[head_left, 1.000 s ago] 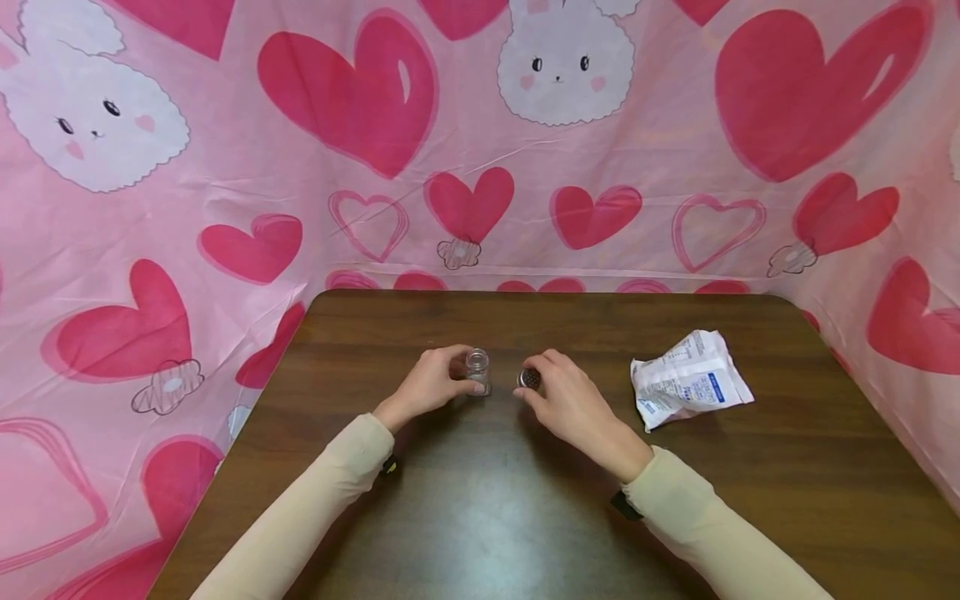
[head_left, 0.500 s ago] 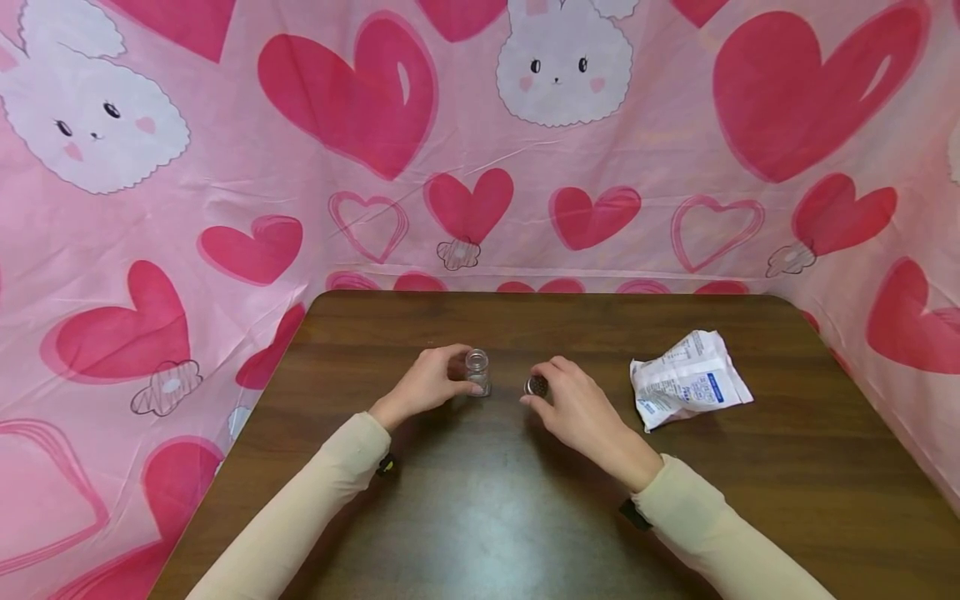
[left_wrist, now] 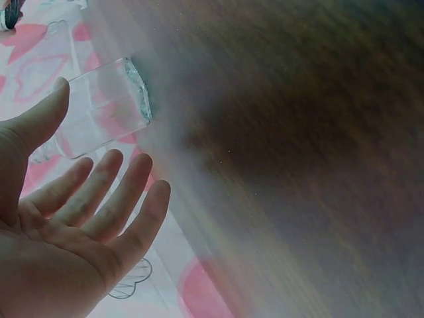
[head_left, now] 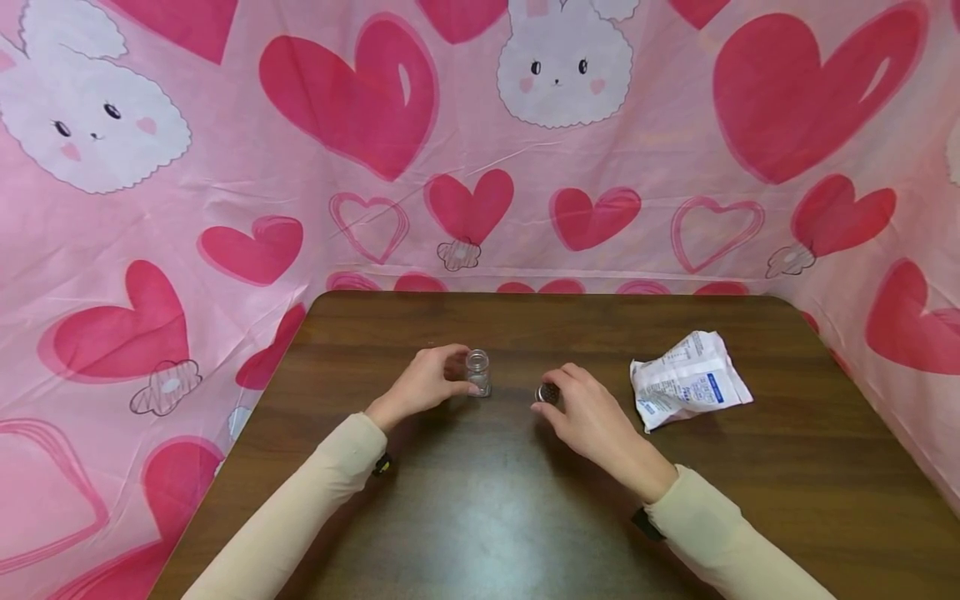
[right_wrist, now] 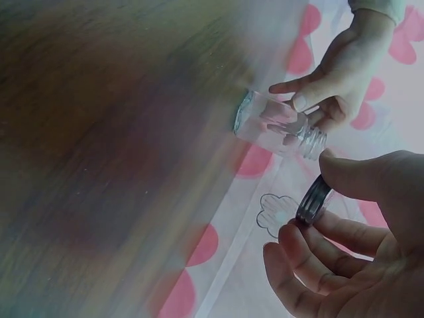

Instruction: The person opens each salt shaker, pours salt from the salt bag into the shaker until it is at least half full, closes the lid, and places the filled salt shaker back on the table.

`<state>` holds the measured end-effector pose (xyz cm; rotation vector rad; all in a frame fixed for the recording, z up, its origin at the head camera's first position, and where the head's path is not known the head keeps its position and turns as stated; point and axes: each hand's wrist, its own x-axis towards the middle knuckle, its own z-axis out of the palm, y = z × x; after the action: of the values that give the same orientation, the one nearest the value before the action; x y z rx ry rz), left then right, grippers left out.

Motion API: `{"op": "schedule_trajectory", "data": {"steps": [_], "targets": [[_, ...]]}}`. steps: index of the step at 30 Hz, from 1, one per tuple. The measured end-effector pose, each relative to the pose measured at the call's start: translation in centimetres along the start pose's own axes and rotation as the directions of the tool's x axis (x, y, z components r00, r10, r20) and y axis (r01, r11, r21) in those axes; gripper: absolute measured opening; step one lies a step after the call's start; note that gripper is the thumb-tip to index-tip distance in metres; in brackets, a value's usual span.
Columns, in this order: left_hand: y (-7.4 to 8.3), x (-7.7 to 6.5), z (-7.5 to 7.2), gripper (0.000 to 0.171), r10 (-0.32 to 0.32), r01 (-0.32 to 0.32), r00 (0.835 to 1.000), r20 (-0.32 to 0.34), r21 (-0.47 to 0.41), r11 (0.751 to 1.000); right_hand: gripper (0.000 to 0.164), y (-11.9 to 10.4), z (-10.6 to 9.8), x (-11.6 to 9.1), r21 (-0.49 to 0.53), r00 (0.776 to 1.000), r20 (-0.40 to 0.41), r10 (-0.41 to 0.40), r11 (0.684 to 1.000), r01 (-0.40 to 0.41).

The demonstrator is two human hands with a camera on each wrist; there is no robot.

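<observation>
Glass jar (head_left: pixel 478 373) and perforated lid (head_left: pixel 549 392), apart

The jar stands upright on the worktop (head_left: pixel 480 517), in from the far edge, left of its midpoint. The left hand (head_left: pixel 427 381), its fingers loosely extended and released, lies just beside it; the right hand (head_left: pixel 595 418) grasps the lid between thumb and fingers. A printed white packet (head_left: pixel 686 381) lies towards the right edge

Right hand (head_left: pixel 596 421) shifts rightward and toward the person versus a second ago, carrying the pinched dark cap (head_left: pixel 549 392) farther from the glass jar (head_left: pixel 477 377) and nearer the white packet (head_left: pixel 688 385).
</observation>
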<state>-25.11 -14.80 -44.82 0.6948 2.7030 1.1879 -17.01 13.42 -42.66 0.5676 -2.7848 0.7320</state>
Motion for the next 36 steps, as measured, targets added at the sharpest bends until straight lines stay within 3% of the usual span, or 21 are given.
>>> {"op": "schedule_trajectory", "data": {"steps": [15, 36], "targets": [[0.0, -0.2, 0.2, 0.059, 0.002, -0.002, 1.0, 0.0, 0.008, 1.0, 0.039, 1.0, -0.6, -1.9, -0.008, 0.998, -0.056, -0.012, 1.0, 0.012], [-0.1, -0.2, 0.1, 0.055, -0.007, 0.008, 1.0, -0.01, 0.024, 1.0, 0.034, 2.5, -2.3, -4.6, -0.024, 0.999, -0.041, 0.012, 1.0, -0.013]]}}
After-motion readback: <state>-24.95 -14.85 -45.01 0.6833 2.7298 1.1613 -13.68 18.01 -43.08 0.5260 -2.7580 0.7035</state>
